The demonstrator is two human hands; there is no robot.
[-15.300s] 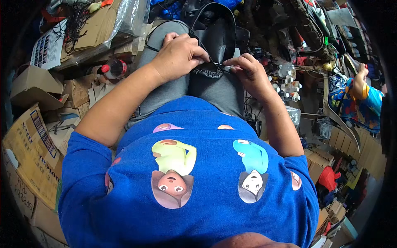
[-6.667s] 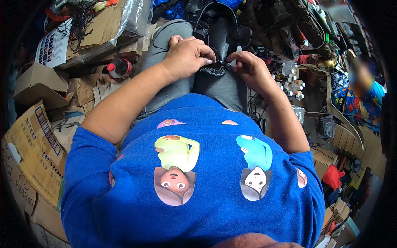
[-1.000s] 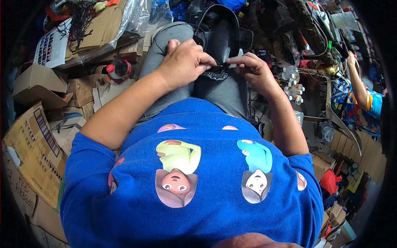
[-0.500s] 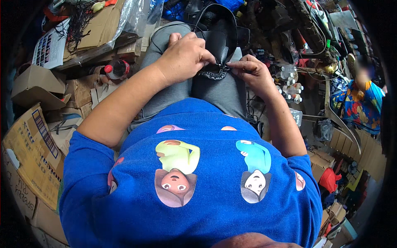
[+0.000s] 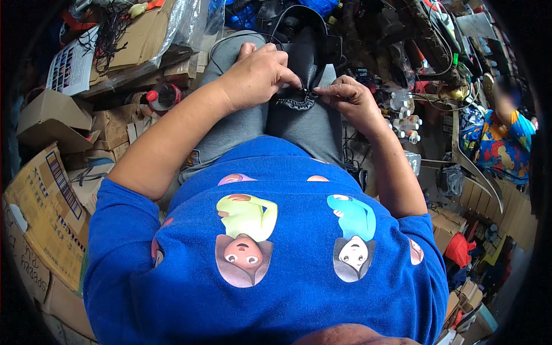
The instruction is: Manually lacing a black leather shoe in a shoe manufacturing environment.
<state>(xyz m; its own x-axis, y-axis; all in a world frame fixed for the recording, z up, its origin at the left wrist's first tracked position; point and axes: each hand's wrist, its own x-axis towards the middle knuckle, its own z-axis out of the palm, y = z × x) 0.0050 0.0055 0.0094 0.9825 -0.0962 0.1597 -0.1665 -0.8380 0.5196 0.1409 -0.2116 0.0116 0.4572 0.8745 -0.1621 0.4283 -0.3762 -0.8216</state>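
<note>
A black leather-like piece (image 5: 305,57) with a gathered, stitched edge lies across my lap on grey trousers. My left hand (image 5: 259,75) pinches that edge from the left, fingers curled tight on it. My right hand (image 5: 351,100) pinches the same edge from the right, fingertips almost meeting the left ones. A thin black cord (image 5: 276,26) loops over the far end of the piece. My blue printed shirt fills the lower half of the view.
Cardboard boxes (image 5: 46,190) stack up on my left, with a red-capped bottle (image 5: 164,95) beside my thigh. Small white spools (image 5: 402,115) and clutter sit to my right. Another person in a colourful top (image 5: 500,144) is at the far right.
Both hands stay pinched on the black piece's edge; they have shifted only slightly, fingertips working closer together. The person at the right has moved a little.
</note>
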